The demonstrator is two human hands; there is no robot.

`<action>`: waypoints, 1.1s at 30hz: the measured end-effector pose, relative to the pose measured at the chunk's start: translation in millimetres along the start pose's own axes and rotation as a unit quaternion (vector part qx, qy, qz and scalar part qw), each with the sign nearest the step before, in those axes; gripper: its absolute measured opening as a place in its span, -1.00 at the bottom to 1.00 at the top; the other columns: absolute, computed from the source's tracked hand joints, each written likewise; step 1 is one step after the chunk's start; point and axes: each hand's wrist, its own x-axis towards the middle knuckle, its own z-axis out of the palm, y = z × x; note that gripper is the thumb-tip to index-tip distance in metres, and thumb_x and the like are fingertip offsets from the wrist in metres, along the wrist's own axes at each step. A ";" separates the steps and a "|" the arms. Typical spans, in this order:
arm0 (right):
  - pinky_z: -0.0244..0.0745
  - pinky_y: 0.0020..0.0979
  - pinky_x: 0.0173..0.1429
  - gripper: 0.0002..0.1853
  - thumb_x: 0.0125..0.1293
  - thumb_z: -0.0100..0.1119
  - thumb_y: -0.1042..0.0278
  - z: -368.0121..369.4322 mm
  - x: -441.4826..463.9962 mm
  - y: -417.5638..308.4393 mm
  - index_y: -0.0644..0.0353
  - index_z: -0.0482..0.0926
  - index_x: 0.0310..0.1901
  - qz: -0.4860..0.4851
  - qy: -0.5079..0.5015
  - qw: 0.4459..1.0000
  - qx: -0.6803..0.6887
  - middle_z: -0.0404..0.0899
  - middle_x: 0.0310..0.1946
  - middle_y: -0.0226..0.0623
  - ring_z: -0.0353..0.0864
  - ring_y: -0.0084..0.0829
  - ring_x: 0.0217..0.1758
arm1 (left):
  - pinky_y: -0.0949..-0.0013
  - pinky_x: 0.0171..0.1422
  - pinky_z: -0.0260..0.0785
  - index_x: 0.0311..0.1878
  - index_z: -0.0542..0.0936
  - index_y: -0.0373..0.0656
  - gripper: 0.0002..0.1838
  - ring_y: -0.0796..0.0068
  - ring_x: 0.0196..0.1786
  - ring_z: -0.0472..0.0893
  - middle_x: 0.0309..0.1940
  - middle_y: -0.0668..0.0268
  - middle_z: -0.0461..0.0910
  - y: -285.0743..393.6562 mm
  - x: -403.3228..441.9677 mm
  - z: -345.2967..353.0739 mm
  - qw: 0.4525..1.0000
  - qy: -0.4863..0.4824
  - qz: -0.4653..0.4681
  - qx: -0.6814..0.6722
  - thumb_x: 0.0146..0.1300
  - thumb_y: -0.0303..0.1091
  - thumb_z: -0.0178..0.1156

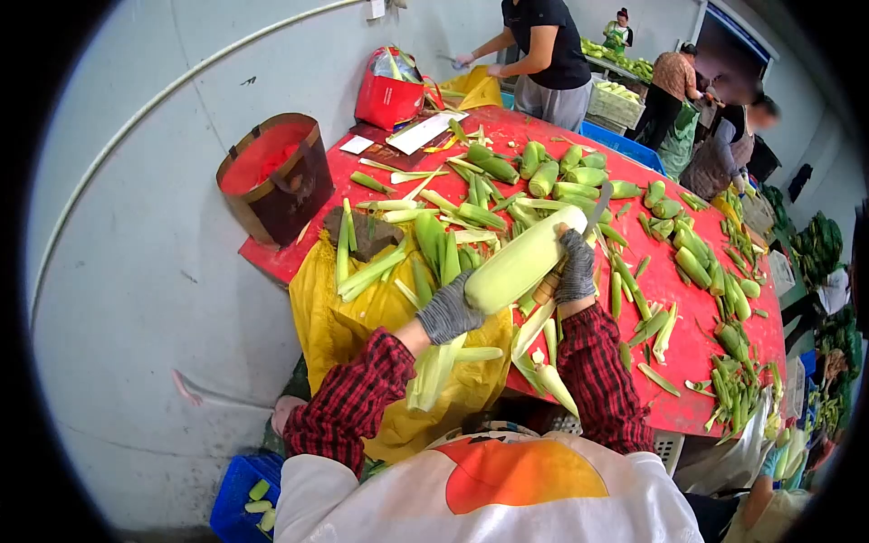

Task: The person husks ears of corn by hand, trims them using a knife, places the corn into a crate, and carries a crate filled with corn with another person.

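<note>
A large ear of corn (525, 260) in smooth pale green husk lies slanted between my two hands, above the near edge of the table. My left hand (449, 313), in a grey knit glove, is closed round its lower left end. My right hand (576, 269), gloved alike, grips a knife (598, 204) beside the upper right end. The blade sticks up past the fingers, and the wooden handle (546, 288) shows below them. Long husk leaves (434, 373) hang just under my left hand; whether it holds them I cannot tell.
The red table (665, 362) carries loose husks and several green ears (543, 177). A yellow sack (330, 312) hangs over the near edge. A brown bag (303, 185) and red bag (391, 98) stand at left. A blue basket (237, 507) is on the floor. Other people work beyond.
</note>
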 end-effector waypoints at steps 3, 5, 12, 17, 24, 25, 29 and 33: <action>0.29 -0.52 -0.67 -0.70 -0.01 0.17 0.15 -18.5 3.5 11.1 0.25 0.46 -0.42 -0.133 -0.042 0.981 -0.136 0.41 -0.64 -0.42 0.40 -0.53 -0.67 | 0.30 -0.23 0.40 -0.08 0.39 -0.17 -0.62 0.21 -0.28 0.55 -0.30 0.20 0.54 9.9 -3.0 -5.4 0.848 -0.129 -0.097 0.504 -0.01 -0.28 0.09; 0.37 -0.50 -0.57 -0.68 -0.01 0.17 0.13 -35.7 -4.4 -7.5 0.24 0.45 -0.37 -0.004 -0.032 0.986 -0.164 0.43 -0.61 -0.42 0.44 -0.51 -0.59 | 0.27 -0.36 0.41 -0.16 0.45 -0.08 -0.72 0.19 -0.42 0.56 -0.41 0.20 0.55 39.3 -14.0 2.6 0.694 -0.286 -0.138 0.647 0.02 -0.28 0.01; 0.47 -0.36 -0.24 -0.53 0.02 0.13 0.01 -209.9 -84.0 -22.7 0.22 0.40 -0.15 -0.077 0.182 0.977 0.082 0.52 -0.40 -0.30 0.52 -0.38 -0.31 | 0.32 -0.30 0.39 -0.40 0.50 -0.16 -0.89 0.18 -0.40 0.54 -0.51 0.23 0.49 -177.4 -122.1 -102.2 0.617 -0.071 -0.109 0.776 0.02 -0.35 0.05; 0.40 -0.37 -0.24 -0.50 -0.14 0.25 0.02 -317.4 -255.8 -25.7 0.24 0.49 -0.23 0.106 0.447 0.750 -0.475 0.54 -0.41 -0.14 0.52 -0.32 -0.31 | 0.34 -0.15 0.32 -0.17 0.45 -0.17 -0.74 0.29 -0.19 0.47 -0.19 0.18 0.48 -254.1 -188.8 -109.6 0.649 -0.066 -0.216 0.726 0.16 -0.25 -0.09; 0.41 -0.39 -0.37 -0.53 -0.13 0.27 0.03 -407.4 -355.3 40.9 0.27 0.56 -0.27 0.193 0.580 0.589 -0.530 0.56 -0.51 -0.16 0.53 -0.35 -0.51 | 0.36 -0.10 0.31 -0.15 0.45 -0.19 -0.71 0.33 -0.16 0.46 -0.18 0.20 0.47 -262.1 -183.4 -92.8 0.745 0.011 -0.397 0.536 0.17 -0.22 -0.09; 0.40 -0.40 -0.43 -0.56 -0.10 0.24 0.05 -405.9 -345.0 37.1 0.27 0.56 -0.28 0.166 0.573 0.596 -0.538 0.56 -0.54 -0.19 0.52 -0.38 -0.56 | 0.36 -0.10 0.31 -0.15 0.45 -0.19 -0.70 0.32 -0.15 0.46 -0.18 0.20 0.47 -255.3 -178.1 -85.0 0.764 0.027 -0.390 0.514 0.17 -0.22 -0.09; 0.39 -0.49 -0.58 -0.65 0.13 -0.03 0.31 -352.4 -240.1 -1.1 0.27 0.40 -0.06 -0.017 0.440 0.892 -0.103 0.51 -0.51 -0.25 0.39 -0.47 -0.72 | 0.36 -0.08 0.30 -0.14 0.45 -0.20 -0.69 0.31 -0.14 0.46 -0.17 0.19 0.47 -222.2 -151.9 -52.9 0.815 0.062 -0.355 0.454 0.17 -0.20 -0.08; 0.40 -0.51 -0.57 -0.58 0.27 -0.14 0.17 -315.4 -115.7 -47.3 0.25 0.28 0.07 -0.026 0.251 0.957 -0.141 0.51 -0.46 -0.19 0.46 -0.47 -0.66 | 0.35 -0.06 0.30 -0.13 0.46 -0.20 -0.68 0.30 -0.13 0.46 -0.17 0.18 0.48 -197.9 -125.9 -9.5 0.845 0.062 -0.336 0.412 0.17 -0.19 -0.08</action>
